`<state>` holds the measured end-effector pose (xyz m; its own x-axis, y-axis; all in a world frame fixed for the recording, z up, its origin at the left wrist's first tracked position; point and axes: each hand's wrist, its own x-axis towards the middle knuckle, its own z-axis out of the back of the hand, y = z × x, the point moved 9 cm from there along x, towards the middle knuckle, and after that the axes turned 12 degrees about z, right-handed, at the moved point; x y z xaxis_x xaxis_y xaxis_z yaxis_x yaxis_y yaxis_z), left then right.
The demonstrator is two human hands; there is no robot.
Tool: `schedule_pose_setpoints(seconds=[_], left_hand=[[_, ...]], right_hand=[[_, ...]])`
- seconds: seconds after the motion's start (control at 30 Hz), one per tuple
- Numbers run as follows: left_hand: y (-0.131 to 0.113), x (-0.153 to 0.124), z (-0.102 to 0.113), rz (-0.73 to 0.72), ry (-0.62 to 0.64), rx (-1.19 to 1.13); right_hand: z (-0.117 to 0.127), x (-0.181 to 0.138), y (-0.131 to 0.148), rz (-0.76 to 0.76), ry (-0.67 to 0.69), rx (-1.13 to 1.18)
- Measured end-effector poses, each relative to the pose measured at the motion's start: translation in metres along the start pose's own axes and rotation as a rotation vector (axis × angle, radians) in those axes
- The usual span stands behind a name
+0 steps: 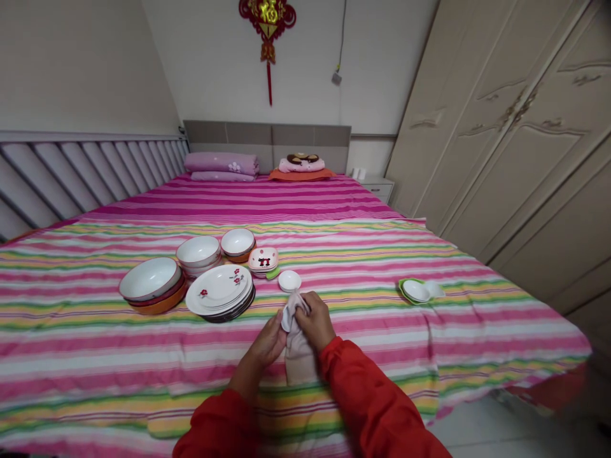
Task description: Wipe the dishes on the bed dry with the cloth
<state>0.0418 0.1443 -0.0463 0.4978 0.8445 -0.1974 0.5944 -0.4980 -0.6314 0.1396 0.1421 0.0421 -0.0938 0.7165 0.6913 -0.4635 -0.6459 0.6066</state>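
Observation:
Both my hands meet over the striped bedspread (382, 267) in front of me. My left hand (268, 342) grips a small white dish (286, 318) by its edge. My right hand (315, 321) presses a beige cloth (300, 353) against that dish, and the cloth hangs down between my red sleeves. Just beyond my hands lies another small white dish (289, 280). A stack of flowered plates (219, 291) sits to the left of it.
Further left stand stacked bowls in white and orange (151, 285), two white bowl stacks (198, 252) (237, 243) and a small patterned dish (263, 259). Small dishes on a green saucer (416, 291) lie to the right. A wardrobe (515, 127) fills the right side.

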Motion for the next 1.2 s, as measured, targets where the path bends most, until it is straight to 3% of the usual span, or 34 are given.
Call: schedule_pose_setpoints(seconds=[0.1, 0.17, 0.3, 0.4, 0.47, 0.53, 0.7, 0.83, 0.93, 1.07, 1.13, 1.2], left_hand=[[-0.003, -0.001, -0.003, -0.025, 0.016, 0.033], [-0.003, -0.001, -0.004, -0.029, 0.028, 0.045], [-0.001, 0.000, -0.003, -0.009, 0.016, 0.025], [-0.001, 0.000, -0.001, -0.024, -0.009, 0.025], [-0.002, 0.000, 0.001, -0.033, -0.018, 0.027], [-0.002, 0.001, 0.002, -0.027, -0.013, 0.028], [-0.005, 0.000, 0.001, -0.047, 0.005, 0.039], [-0.005, -0.001, -0.004, -0.032, 0.027, 0.061], [-0.002, 0.001, -0.004, -0.005, 0.026, 0.032], [0.000, 0.003, 0.002, -0.009, 0.002, -0.013], [-0.002, 0.002, 0.006, -0.042, -0.025, -0.030], [-0.002, 0.001, 0.006, -0.034, -0.033, -0.034]], right_hand=[[-0.002, -0.011, -0.029, -0.203, -0.092, 0.162], [-0.001, -0.014, -0.034, -0.245, -0.107, 0.189], [0.010, -0.003, 0.002, -0.011, -0.042, -0.034], [0.003, 0.003, 0.038, 0.243, 0.121, -0.186], [-0.002, 0.003, 0.045, 0.304, 0.166, -0.201], [0.001, 0.003, 0.037, 0.239, 0.103, -0.151], [0.006, -0.010, -0.015, -0.103, -0.123, 0.084], [0.006, -0.021, -0.038, -0.288, -0.192, 0.187], [0.015, -0.012, -0.016, -0.146, -0.156, 0.049], [0.004, 0.001, 0.030, 0.207, 0.053, -0.099], [-0.001, 0.001, 0.036, 0.271, 0.095, -0.123], [0.000, -0.001, 0.031, 0.239, 0.054, -0.101]])
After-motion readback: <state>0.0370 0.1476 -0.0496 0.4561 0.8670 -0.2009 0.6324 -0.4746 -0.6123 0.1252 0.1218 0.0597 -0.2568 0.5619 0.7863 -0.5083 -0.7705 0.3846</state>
